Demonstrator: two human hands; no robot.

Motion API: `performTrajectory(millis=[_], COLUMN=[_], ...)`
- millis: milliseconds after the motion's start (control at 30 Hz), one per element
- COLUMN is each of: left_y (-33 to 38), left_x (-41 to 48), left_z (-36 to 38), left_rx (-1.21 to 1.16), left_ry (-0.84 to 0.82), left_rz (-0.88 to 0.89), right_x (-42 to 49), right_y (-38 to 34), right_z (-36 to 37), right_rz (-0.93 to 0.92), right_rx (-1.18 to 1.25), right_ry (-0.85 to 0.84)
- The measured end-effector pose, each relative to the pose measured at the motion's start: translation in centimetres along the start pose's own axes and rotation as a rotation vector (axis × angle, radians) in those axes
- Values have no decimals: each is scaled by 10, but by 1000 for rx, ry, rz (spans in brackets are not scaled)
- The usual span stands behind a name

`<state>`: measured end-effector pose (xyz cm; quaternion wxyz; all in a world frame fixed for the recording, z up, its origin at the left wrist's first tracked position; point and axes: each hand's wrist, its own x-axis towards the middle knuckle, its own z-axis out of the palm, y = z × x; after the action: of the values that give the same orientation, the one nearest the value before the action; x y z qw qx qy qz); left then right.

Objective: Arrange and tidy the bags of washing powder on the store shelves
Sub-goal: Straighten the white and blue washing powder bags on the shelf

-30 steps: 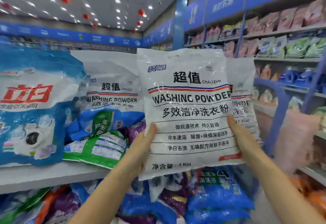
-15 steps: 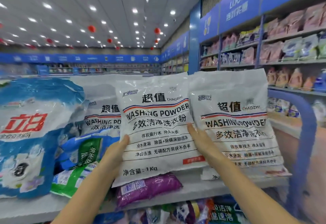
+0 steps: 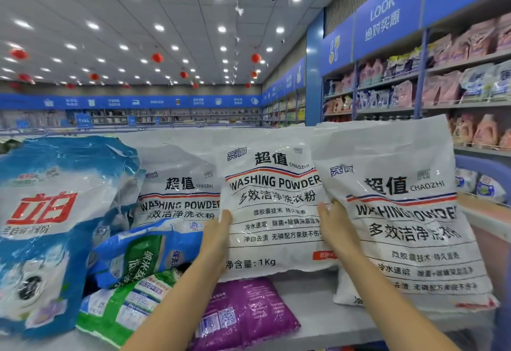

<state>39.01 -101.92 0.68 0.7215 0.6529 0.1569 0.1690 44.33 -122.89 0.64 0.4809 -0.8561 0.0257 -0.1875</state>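
Observation:
I hold a white 1 kg washing powder bag [image 3: 272, 212] upright over the grey top shelf [image 3: 318, 314]. My left hand [image 3: 218, 236] grips its left edge and my right hand [image 3: 333, 225] grips its right edge. A second white bag [image 3: 401, 220] stands just to its right, and a third white bag [image 3: 177, 187] stands behind to the left. A purple bag [image 3: 243, 314] lies flat under the held bag.
A big blue bag [image 3: 52, 226] stands at the left, with a blue-green bag [image 3: 143, 251] and a green-white bag [image 3: 121, 306] lying beside it. A blue rail [image 3: 486, 168] curves at the shelf's right end. Stocked wall shelves [image 3: 442, 79] fill the right side.
The held bag has come down from high in view to the shelf, between the two standing white bags. The view has tilted upward; both hands keep their hold.

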Motion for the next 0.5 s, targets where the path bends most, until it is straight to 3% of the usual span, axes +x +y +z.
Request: performTrajectory(millis=[133, 367, 500], left_y=[-17, -26, -31], left_x=[9, 18, 26], left_z=[4, 2, 0], left_rx=[63, 307, 522], left_ry=[51, 3, -49], left_rz=[126, 414, 423], right_x=[2, 6, 8], right_y=[4, 20, 20], right_z=[19, 36, 38], right_rz=[-76, -127, -129], right_rx=[-111, -23, -113], right_ry=[136, 361, 464])
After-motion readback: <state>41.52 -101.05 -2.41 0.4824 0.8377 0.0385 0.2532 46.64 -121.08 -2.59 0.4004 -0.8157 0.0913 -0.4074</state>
